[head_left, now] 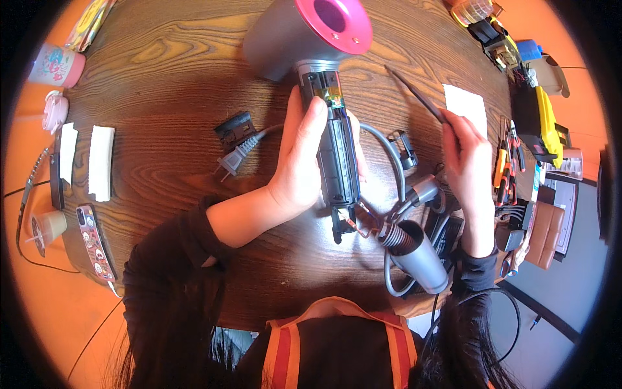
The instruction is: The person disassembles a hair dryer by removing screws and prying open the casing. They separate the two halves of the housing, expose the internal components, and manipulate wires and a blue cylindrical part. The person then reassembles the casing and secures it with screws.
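left hand [299,162] grips opened hair dryer [321,71] handle | right hand [468,152] right of dryer pinches tweezers [418,96] | risk: tips could nick exposed wires [363,217] below handle

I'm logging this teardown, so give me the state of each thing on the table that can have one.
Hair dryer: lying on the table, handle cover off, inner parts bare.
Left hand: wrapped around the dryer handle.
Right hand: gripping tweezers, tips raised above the table.
Grey handle sleeve: slid off, lying on the cord.
Power plug: unplugged, flat on the table.
Phone: lying flat at the table edge.
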